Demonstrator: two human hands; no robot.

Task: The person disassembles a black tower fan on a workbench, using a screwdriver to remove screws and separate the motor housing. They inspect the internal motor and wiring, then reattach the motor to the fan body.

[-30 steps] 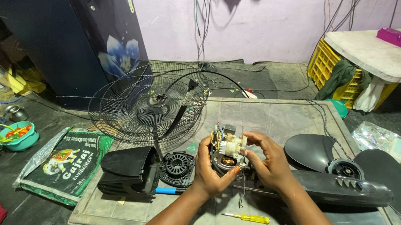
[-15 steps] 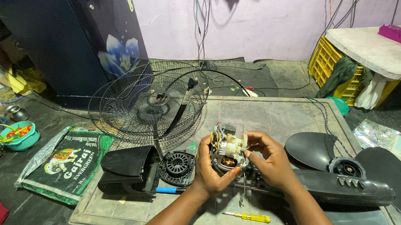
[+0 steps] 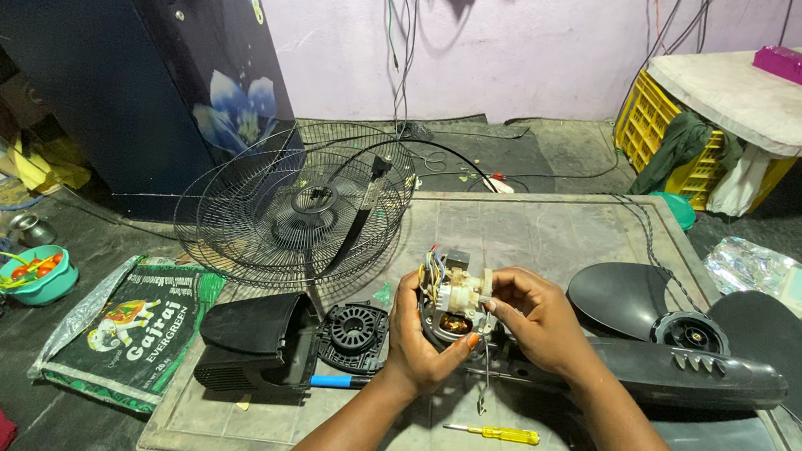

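I see the fan motor (image 3: 454, 297) held up between my two hands above the grey work board (image 3: 541, 236), its wired end with the bundle of coloured leads uppermost and its long axis running roughly upright, tilted a little toward me. My left hand (image 3: 420, 339) cups it from below and behind, thumb pressed on the lower casing; my right hand (image 3: 537, 317) pinches the white part on its right side with the fingertips. The motor's underside is hidden by my left palm, and I cannot make out where its shaft points. Just right of my right hand lies the black fan blade (image 3: 700, 340). Just below my hands lies a yellow screwdriver (image 3: 498, 433); left of my left hand sits the black rear housing (image 3: 257, 340), the wire guard (image 3: 292, 208) beyond it.
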